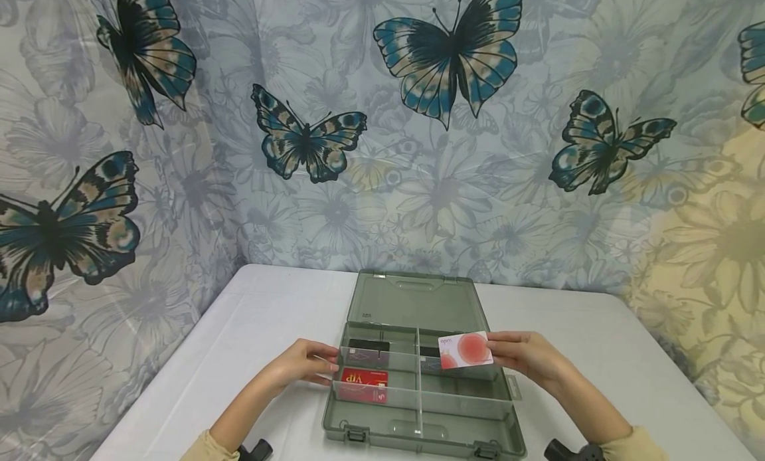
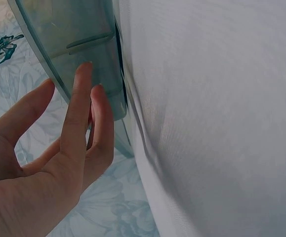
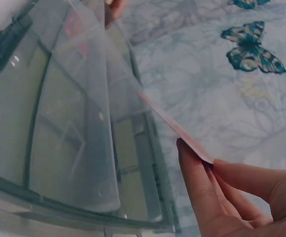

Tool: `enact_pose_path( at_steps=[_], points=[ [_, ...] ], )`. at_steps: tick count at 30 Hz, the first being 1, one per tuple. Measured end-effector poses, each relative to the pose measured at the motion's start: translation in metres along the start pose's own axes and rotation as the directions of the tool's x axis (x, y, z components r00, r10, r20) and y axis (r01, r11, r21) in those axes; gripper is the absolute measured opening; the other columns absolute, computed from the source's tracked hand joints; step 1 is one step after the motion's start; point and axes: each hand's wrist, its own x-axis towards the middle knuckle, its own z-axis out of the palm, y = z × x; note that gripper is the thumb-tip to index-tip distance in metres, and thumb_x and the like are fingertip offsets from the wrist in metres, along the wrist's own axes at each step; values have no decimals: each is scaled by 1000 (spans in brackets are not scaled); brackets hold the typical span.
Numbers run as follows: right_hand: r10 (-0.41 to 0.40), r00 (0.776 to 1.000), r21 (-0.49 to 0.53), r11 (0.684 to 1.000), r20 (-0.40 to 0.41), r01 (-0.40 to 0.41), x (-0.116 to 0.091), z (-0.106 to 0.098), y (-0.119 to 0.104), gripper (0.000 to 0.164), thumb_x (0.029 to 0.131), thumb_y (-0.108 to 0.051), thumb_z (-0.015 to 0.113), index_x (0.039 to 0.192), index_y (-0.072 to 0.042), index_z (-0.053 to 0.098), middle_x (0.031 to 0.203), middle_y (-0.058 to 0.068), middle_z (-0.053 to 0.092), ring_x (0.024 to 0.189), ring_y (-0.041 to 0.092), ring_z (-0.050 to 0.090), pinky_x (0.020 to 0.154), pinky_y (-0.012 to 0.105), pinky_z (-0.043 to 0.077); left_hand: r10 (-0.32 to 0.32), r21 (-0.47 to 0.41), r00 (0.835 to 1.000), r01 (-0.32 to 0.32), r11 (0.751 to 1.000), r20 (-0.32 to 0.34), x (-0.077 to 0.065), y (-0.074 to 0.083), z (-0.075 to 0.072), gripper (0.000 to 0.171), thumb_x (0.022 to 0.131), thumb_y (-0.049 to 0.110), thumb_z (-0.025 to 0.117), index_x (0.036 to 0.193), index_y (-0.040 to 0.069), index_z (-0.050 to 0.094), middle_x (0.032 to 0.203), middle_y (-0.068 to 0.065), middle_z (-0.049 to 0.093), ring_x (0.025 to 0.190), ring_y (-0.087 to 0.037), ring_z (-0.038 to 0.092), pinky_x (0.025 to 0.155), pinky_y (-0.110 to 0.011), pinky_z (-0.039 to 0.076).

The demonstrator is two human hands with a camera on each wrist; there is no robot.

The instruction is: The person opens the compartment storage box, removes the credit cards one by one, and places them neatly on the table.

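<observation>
A pink and white card point(image 1: 466, 350) with a red circle is pinched by its right edge between the thumb and fingers of my right hand point(image 1: 532, 356), above the right side of a green clear plastic box point(image 1: 466, 446). In the right wrist view the card point(image 3: 184, 134) shows nearly edge-on. My left hand point(image 1: 303, 363) touches the box's left side with extended fingers; the left wrist view shows the fingertips against the box wall point(image 2: 96, 29). A red VIP card point(image 1: 364, 385) stands in a left compartment. Dark cards point(image 1: 368, 346) stand behind it, and another dark card point(image 1: 430, 363) sits in the right column.
The box lid point(image 1: 418, 301) lies open toward the back. Clear dividers point(image 1: 460, 404) split the box into several compartments, and latches point(image 1: 356, 434) sit on its front edge. A white cloth covers the table point(image 1: 269, 295); a butterfly-print curtain point(image 1: 335, 215) hangs behind.
</observation>
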Motion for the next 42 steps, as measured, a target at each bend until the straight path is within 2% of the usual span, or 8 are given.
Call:
enact_pose_path(
  at_steps=[10,17,21,25,28,32,37,42],
  points=[
    [-34,997,23,999,-65,36,2,-23,-2,50,97,-5,57,134,24,40,103,-6,70,95,5,70,89,24,61,-2,-1,1000,2,1000,-3,1,-1,0,52,86,9,71,126,-17,53,110,-22,66,93,-29,72,78,-37,65],
    [-21,990,36,999,-141,27,3,-41,-4,47,96,-3,59,133,22,43,99,-7,69,93,4,69,87,23,61,0,-2,1000,0,1000,-2,0,0,0,52,86,9,71,127,-18,53,111,-23,65,93,-30,72,78,-37,65],
    [-15,986,67,997,-165,27,4,-53,-5,32,95,-1,58,125,13,57,96,-9,70,91,4,69,85,22,62,-2,2,1000,2,1000,-5,0,1,0,51,87,9,70,126,-18,53,111,-23,65,93,-30,72,77,-36,65],
    [-16,987,135,990,-162,39,5,-66,-6,17,95,1,57,104,-3,71,93,-9,71,89,5,70,83,23,63,0,2,1000,0,1000,-3,-1,2,1,51,87,8,70,127,-18,53,111,-25,65,94,-31,72,77,-36,65],
    [-21,988,183,982,-156,49,7,-76,-6,23,96,3,55,95,-10,73,92,-8,71,88,6,70,82,24,63,4,2,1000,-4,1000,3,-1,2,1,51,87,9,70,127,-18,52,113,-27,64,94,-32,71,78,-37,65],
    [-10,985,219,975,-172,48,7,-85,-5,26,96,4,55,89,-13,73,90,-8,71,87,6,70,81,24,63,8,3,1000,-8,1000,5,-2,3,0,52,87,9,70,127,-19,52,113,-28,63,94,-31,71,78,-37,65],
    [11,982,235,971,-190,34,7,-94,-3,26,95,3,56,85,-14,73,89,-8,71,85,5,70,80,23,63,6,3,1000,-6,1000,-1,-1,2,0,52,86,9,71,126,-18,53,112,-25,64,94,-30,71,78,-36,65],
    [41,978,218,976,-203,4,7,-103,3,29,97,-1,56,85,-21,74,90,-12,70,86,1,69,81,20,62,0,16,1000,1,1000,-9,0,1,0,51,87,9,71,126,-17,54,109,-22,66,93,-29,72,77,-36,65]
  ],
)
